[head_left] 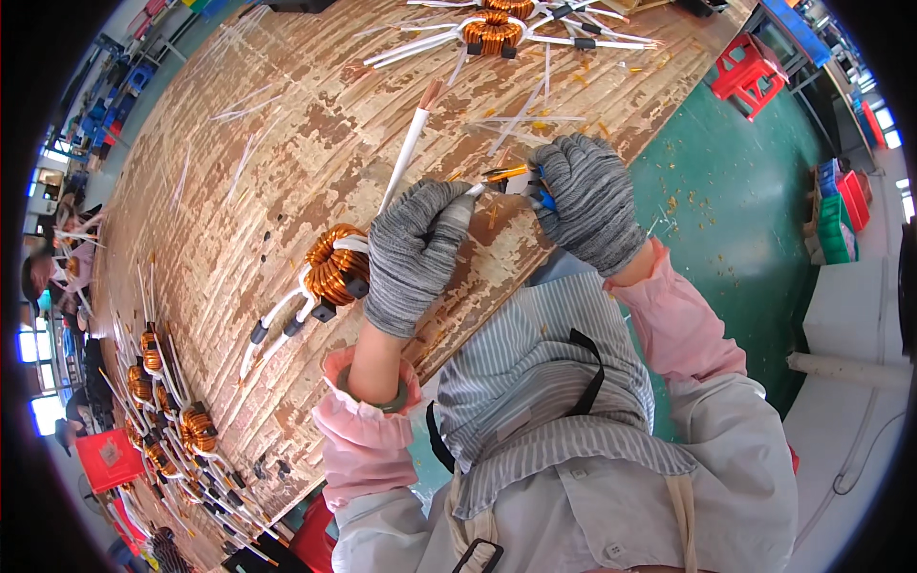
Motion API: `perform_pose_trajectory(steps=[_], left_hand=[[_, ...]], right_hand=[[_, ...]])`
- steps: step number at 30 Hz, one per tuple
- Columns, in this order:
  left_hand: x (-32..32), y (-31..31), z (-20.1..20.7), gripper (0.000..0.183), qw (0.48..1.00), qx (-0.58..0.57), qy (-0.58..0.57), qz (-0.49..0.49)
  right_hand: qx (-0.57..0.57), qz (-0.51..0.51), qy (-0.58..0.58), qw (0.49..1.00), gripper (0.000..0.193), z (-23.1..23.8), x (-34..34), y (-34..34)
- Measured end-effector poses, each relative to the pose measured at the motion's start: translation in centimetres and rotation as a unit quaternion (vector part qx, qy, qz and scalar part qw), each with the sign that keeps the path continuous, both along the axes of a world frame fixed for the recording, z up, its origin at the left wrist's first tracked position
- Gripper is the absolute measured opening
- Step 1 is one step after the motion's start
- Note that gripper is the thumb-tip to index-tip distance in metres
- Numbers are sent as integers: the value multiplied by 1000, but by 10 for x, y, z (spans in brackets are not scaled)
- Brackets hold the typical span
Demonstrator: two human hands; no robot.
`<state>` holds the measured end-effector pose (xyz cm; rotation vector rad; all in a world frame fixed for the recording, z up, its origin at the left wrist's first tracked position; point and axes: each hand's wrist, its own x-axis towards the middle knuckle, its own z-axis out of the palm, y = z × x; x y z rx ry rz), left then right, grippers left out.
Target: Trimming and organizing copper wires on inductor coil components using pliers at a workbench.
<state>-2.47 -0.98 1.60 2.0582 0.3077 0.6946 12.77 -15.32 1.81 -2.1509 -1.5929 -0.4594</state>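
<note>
A copper-wound ring coil [334, 269] with white-sleeved leads lies on the worn wooden table [315, 181], just left of my left hand [416, 256]. That hand, in a grey knit glove, is closed around one white-sleeved lead [475, 190]; the lead's end points right. Another lead [409, 148] rises past the fingers, its copper tip bare. My gloved right hand [590, 202] is closed on a blue-handled tool [544, 193], mostly hidden by the fingers. Between the hands, an orange strip [504, 174] meets the lead's end; I cannot tell whether it is wire or tool.
Finished-looking coils with white leads [492, 34] lie at the far side. Several more coils [198, 430] are heaped at the left edge. Offcuts of white sleeve [521, 119] and scraps are scattered on the wood. A red stool [748, 76] stands on the green floor at right.
</note>
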Motion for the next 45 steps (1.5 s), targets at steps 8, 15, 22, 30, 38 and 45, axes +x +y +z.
perform_pose_trajectory(steps=[8,15,22,30,38,45], left_hand=[[0,1,0,17,1000,-11,-21,-7],[13,-16,20,22,1000,4,17,-1],[17,-13,13,21,999,-42,30,16],[14,-12,4,24,991,-102,80,16],[25,9,24,19,974,76,139,-163],[31,6,18,19,966,106,131,-197]], right_hand=[[38,130,402,905,28,-12,-12,-2],[24,28,153,988,29,-13,-7,-2],[186,11,370,910,35,-55,-8,10],[425,30,595,681,28,-1,57,-35],[281,-44,638,715,21,-20,39,-30],[280,7,656,700,20,-16,35,-21]])
